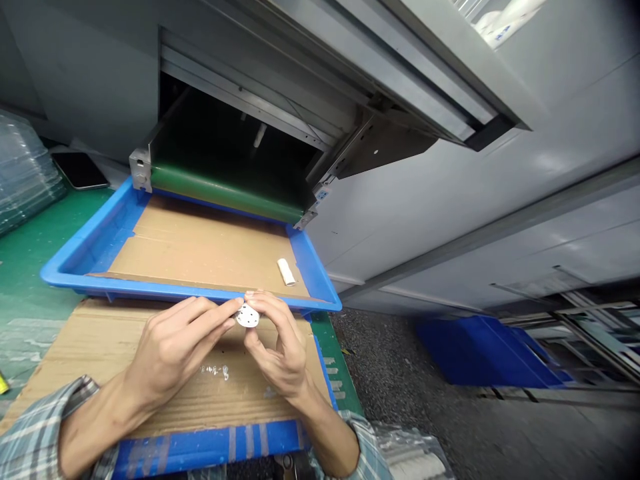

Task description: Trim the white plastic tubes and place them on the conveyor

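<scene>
Pinching from both sides, the left hand (183,343) and right hand (280,350) hold a small white perforated disc (247,316) by its edge, at lower centre of the frame, above a cardboard sheet (90,340) and just below the rim of a blue tray (150,289). It looks light, thin and stiff, perhaps brittle; its rim seems the safest hold.

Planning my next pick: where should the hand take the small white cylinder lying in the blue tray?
Pinch the white cylinder across its middle, coming from above and the near side: it lies flat on the cardboard liner, its long sides exposed, and the blue tray's wall close on its right leaves less room there.
</scene>
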{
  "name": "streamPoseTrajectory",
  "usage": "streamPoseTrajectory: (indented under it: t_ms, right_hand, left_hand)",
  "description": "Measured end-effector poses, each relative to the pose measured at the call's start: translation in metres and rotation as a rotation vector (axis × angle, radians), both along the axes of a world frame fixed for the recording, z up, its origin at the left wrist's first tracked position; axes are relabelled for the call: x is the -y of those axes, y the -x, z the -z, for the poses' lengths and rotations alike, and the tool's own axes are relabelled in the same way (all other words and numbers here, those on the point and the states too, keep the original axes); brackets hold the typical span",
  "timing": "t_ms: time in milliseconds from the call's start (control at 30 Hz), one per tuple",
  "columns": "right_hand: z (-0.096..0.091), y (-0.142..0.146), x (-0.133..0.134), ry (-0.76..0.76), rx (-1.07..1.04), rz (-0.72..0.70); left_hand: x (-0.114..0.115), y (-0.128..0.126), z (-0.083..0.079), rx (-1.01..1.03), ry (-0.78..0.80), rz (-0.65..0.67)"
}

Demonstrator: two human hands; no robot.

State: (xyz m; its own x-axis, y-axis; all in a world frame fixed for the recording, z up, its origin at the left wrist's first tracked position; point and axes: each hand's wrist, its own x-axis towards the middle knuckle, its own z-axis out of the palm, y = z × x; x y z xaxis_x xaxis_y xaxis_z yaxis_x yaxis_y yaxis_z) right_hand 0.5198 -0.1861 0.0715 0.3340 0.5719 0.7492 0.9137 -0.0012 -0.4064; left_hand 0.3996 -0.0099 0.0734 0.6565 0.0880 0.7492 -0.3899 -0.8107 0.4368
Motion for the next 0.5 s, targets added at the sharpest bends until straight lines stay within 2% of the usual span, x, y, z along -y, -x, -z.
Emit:
streamPoseTrajectory:
  t_ms: [500]
  right_hand:
    - [0.0028,-0.0007,0.0003,0.011,-0.061,-0.038]
  left_hand:
    - [-0.0031,0.0023,0.0031,-0.053,0.047,0.019]
